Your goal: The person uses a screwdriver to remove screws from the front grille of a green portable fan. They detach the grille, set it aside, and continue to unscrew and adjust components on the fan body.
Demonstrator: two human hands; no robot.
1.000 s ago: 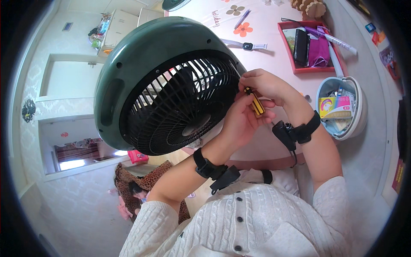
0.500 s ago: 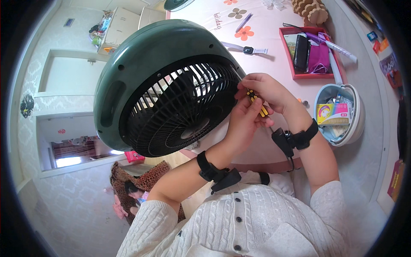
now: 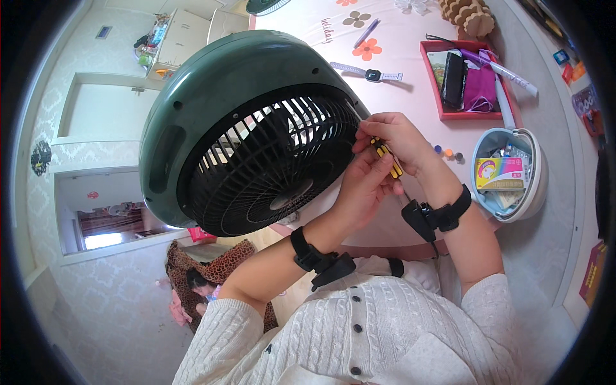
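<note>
A large green fan housing [image 3: 212, 77] with a black slatted grille [image 3: 256, 173] stands tilted on the table, left of my hands. Beside its right edge is a screwdriver [image 3: 390, 160] with a black and yellow handle. Its thin shaft points up and left to the rim of the housing; whether the tip sits in a screw I cannot tell. My left hand [image 3: 367, 176] is closed round the lower handle. Above it, my right hand [image 3: 399, 138] pinches the upper handle near the shaft, hiding part of it.
A smartwatch [image 3: 372, 75] and a purple pen [image 3: 367, 33] lie on the pink tablecloth [image 3: 410, 102]. To the right are a red tray [image 3: 471, 115] of small items and a blue-white bucket [image 3: 536, 186] holding boxes. Small round pieces [image 3: 448, 154] lie near the bucket. A person [image 3: 204, 285] is at lower left.
My right forearm has shifted slightly left, uncovering another small round piece by the bucket. The screwdriver handle has turned or shifted a little between my fingers. The fan has barely moved.
</note>
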